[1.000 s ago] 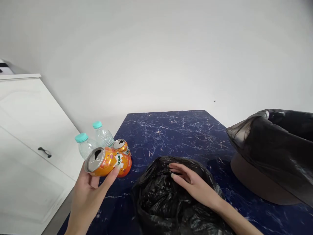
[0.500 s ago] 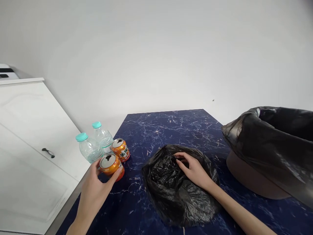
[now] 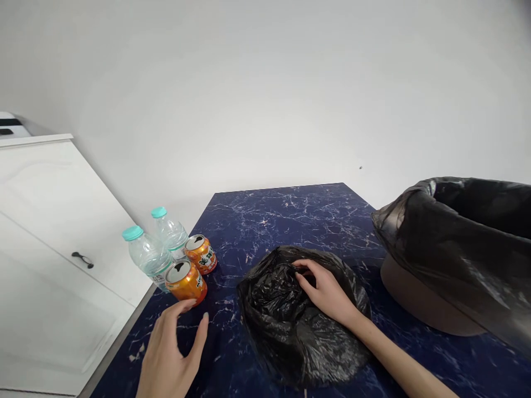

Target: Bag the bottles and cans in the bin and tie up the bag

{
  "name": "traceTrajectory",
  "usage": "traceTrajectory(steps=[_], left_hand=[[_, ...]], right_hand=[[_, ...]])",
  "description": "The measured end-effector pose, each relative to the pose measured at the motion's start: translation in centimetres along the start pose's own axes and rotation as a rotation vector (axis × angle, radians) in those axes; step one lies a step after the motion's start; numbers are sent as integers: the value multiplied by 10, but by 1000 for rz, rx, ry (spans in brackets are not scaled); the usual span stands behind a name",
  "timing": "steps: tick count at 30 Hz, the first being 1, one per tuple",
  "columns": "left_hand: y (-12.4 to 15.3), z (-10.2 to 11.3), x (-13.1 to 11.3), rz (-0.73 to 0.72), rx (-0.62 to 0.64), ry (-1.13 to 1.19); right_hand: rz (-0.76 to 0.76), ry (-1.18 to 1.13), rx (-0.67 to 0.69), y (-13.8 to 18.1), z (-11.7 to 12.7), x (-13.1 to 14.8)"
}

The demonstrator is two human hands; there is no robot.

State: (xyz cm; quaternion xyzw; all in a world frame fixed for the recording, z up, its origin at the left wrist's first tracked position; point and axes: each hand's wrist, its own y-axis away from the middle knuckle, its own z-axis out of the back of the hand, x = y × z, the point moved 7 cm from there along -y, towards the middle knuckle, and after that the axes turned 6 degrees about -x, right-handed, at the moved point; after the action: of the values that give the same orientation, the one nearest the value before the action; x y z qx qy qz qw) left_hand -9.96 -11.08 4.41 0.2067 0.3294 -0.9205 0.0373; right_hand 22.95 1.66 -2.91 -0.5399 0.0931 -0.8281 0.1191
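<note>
My left hand (image 3: 176, 342) is open, thumb and fingers apart, just in front of the nearer orange can (image 3: 191, 284). That can stands upright with its top opened. A second orange can (image 3: 204, 255) stands right behind it. Two clear plastic bottles with turquoise caps are to their left: a nearer bottle (image 3: 146, 251) and a farther bottle (image 3: 171, 229). My right hand (image 3: 326, 290) rests on a crumpled black plastic bag (image 3: 332, 351), its thumb and fingertips pinching the bag's gathered plastic near the middle.
A brown bin (image 3: 418, 298) lined with a black bag (image 3: 460, 249) stands at the right on the dark blue marbled table (image 3: 274, 210). A white cabinet (image 3: 50, 249) is at the left, and a pale wall (image 3: 265, 94) rises behind the table.
My left hand has let go of the nearer can and drawn back toward me, leaving it standing by the bottles. My right hand keeps its hold on the bag.
</note>
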Motion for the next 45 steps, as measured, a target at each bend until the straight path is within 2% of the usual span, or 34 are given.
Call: traceTrajectory(steps=[1,3,7,11,13,16,19,24,26,28,31,34,37,40,45], left_hand=[[0,-8,6,25,79,1],[-1,-19,14,55,144,-24],[-3,-27,15,25,130,-56],[-2,-24,0,-29,89,22],[-3,-21,-14,-92,77,93],[-4,-20,-43,-238,145,194],[-4,-28,-78,-394,301,245],[3,-46,-128,-619,551,235],[5,-52,-137,-647,589,229],[6,-58,-140,-656,586,212],[2,-61,-142,-669,493,194],[-4,-65,-149,-695,425,215],[-6,-78,-159,-752,502,208],[-7,-96,-164,-798,581,145],[-10,-121,-170,-819,609,103]], right_hand=[[-8,4,6,0,0,0],[-13,7,12,1,0,1],[5,-5,15,0,1,4],[35,-63,11,0,2,10],[72,-53,-48,1,9,17],[131,7,-159,5,22,28],[188,53,-261,7,39,37],[358,321,-554,9,73,51],[315,369,-559,4,78,44],[200,336,-479,-3,77,29],[69,249,-398,-8,72,10],[7,156,-407,-9,73,3],[-83,-8,-407,-11,77,0],[-187,-237,-344,-15,75,-3],[-284,-553,-241,-15,70,-1]])
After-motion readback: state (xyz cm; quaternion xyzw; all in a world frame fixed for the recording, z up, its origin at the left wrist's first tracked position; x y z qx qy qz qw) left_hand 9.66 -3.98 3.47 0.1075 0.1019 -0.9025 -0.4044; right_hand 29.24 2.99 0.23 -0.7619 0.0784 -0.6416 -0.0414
